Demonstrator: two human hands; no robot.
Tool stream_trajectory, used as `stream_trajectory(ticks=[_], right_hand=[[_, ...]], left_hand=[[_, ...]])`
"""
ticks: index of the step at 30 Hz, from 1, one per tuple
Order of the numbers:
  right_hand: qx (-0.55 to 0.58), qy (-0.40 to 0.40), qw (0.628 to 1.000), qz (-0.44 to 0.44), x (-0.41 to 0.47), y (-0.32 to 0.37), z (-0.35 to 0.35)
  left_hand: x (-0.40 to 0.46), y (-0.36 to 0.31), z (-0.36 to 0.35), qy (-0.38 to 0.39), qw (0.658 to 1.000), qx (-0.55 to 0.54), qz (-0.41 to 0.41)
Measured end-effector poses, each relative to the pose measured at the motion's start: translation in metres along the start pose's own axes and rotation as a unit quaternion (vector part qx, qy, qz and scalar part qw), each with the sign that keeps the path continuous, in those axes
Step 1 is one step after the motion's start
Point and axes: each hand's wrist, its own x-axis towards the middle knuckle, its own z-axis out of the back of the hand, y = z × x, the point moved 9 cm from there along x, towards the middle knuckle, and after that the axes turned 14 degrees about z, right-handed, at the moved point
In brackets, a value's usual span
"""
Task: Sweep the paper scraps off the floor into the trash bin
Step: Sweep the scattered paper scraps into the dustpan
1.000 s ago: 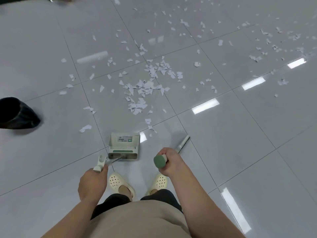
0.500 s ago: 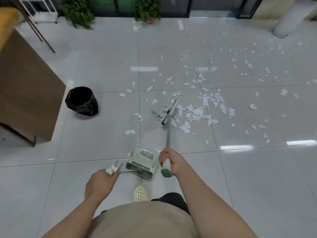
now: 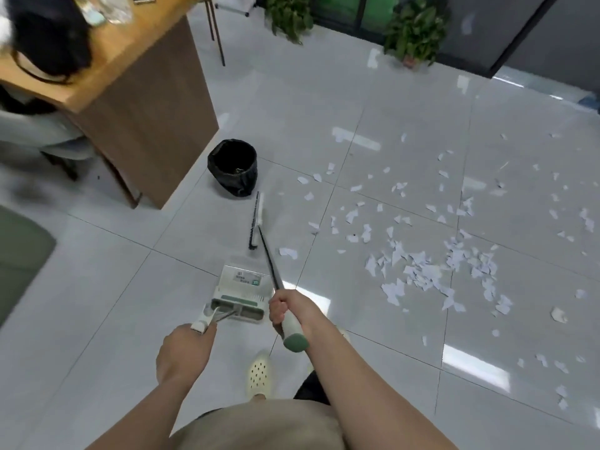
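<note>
White paper scraps (image 3: pixel 418 271) lie scattered over the grey tiled floor to my right, thickest in a heap at mid right. The black-lined trash bin (image 3: pixel 233 167) stands ahead on the left, beside a desk. My right hand (image 3: pixel 285 308) grips the broom handle (image 3: pixel 271 264); the broom head (image 3: pixel 256 222) rests on the floor just below the bin, left of the scraps. My left hand (image 3: pixel 185 352) holds the dustpan handle (image 3: pixel 211 316). The white and green dustpan (image 3: pixel 242 289) sits on the floor right in front of my feet.
A wooden desk (image 3: pixel 143 102) stands at the upper left, with a seated person (image 3: pixel 42 47) behind it. Potted plants (image 3: pixel 415 30) line the far glass wall. A green mat (image 3: pixel 19 254) lies at the left edge. My light clog (image 3: pixel 258 375) is below the dustpan.
My view has swung left and up, so the bin and desk sit nearer the centre. The broom head has moved left out of the scrap heap toward the bin. Both hands keep their grips.
</note>
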Motion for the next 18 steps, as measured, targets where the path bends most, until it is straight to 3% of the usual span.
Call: stream_trajectory(ticks=[4, 8, 10, 15, 18], right_hand=[[-0.046, 0.014, 0.998, -0.045, 0.027, 0.03, 0.028], [-0.083, -0.058, 0.994, -0.04, 0.044, 0.081, 0.107], [-0.1, -0.102, 0.989, -0.036, 0.043, 0.112, 0.152], [-0.273, -0.16, 0.948, -0.02, 0.018, 0.182, 0.235], [-0.285, -0.221, 0.933, 0.015, 0.011, 0.212, 0.264]], left_hand=[[-0.006, -0.014, -0.003, -0.019, 0.999, -0.015, 0.039], [-0.017, -0.039, -0.016, -0.027, 0.998, -0.004, 0.058], [-0.024, -0.063, -0.025, -0.024, 0.998, 0.013, 0.048], [-0.047, -0.153, -0.054, -0.022, 0.996, 0.087, -0.008], [-0.06, -0.206, -0.07, -0.026, 0.991, 0.119, -0.047]])
